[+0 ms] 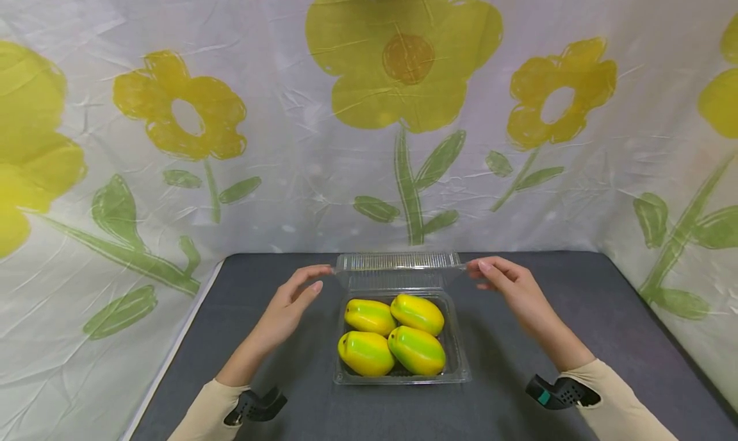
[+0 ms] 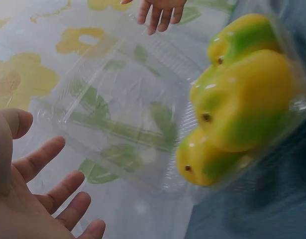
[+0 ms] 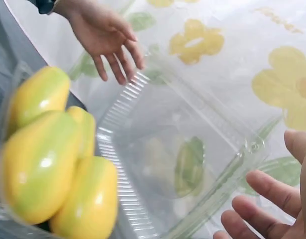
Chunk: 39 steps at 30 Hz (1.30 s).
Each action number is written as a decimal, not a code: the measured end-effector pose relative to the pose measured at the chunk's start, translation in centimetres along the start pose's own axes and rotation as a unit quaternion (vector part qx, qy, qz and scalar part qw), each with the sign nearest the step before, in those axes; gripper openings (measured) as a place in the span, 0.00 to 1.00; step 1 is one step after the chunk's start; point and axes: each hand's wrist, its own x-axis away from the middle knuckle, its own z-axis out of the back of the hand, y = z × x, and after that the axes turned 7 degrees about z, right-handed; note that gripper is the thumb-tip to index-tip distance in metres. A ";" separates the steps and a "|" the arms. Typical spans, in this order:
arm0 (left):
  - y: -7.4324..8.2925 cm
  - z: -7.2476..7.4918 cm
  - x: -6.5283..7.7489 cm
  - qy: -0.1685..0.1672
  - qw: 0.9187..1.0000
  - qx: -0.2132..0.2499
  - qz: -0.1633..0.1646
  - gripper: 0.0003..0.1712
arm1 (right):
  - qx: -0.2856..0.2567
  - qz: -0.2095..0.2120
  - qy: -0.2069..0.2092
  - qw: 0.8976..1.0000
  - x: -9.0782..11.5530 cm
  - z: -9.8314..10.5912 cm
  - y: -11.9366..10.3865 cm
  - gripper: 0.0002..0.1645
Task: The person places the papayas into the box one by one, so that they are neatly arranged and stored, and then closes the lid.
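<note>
A clear plastic clamshell box (image 1: 461,372) stands on the table with its lid (image 1: 398,261) raised at the far side. Several yellow-green mangoes (image 1: 416,351) lie in its base, two rows deep. My left hand (image 1: 288,309) is at the lid's left edge, fingertips close beside the plastic; the left wrist view shows its fingers (image 2: 68,191) spread and relaxed. On the other side, my right hand (image 1: 507,287) has its fingertips by the lid's right edge. Seen from the right wrist, its thumb and fingers (image 3: 274,191) are apart, near the lid's corner. Neither hand grips anything.
The box sits on a dark grey table (image 1: 230,338). Behind and at both sides hangs a pale cloth (image 1: 277,172) printed with yellow flowers. Each forearm wears a beige sleeve (image 1: 623,402) and a black wrist strap (image 1: 562,391).
</note>
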 end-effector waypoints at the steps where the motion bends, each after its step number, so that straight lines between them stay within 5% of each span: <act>1: -0.1 -0.1 0.4 -0.001 1.000 -0.004 -0.004 0.20 | 0.001 0.001 -0.005 1.000 0.4 -0.1 0.1 0.24; 11: -2.0 -0.9 3.6 -0.021 0.999 -0.033 0.014 0.18 | -0.021 0.023 -0.065 0.997 4.3 -0.6 2.6 0.18; 21: -3.4 -2.7 6.3 -0.030 0.992 -0.067 0.098 0.17 | -0.055 -0.004 -0.109 0.992 7.3 -2.2 4.7 0.18; 31: -3.7 -4.5 7.3 -0.022 0.985 -0.111 0.131 0.21 | -0.079 -0.001 -0.127 0.989 8.6 -3.1 6.7 0.19; 39: -4.0 -5.3 7.2 0.000 0.981 -0.107 0.161 0.21 | -0.068 -0.047 -0.125 0.989 8.8 -4.0 7.0 0.22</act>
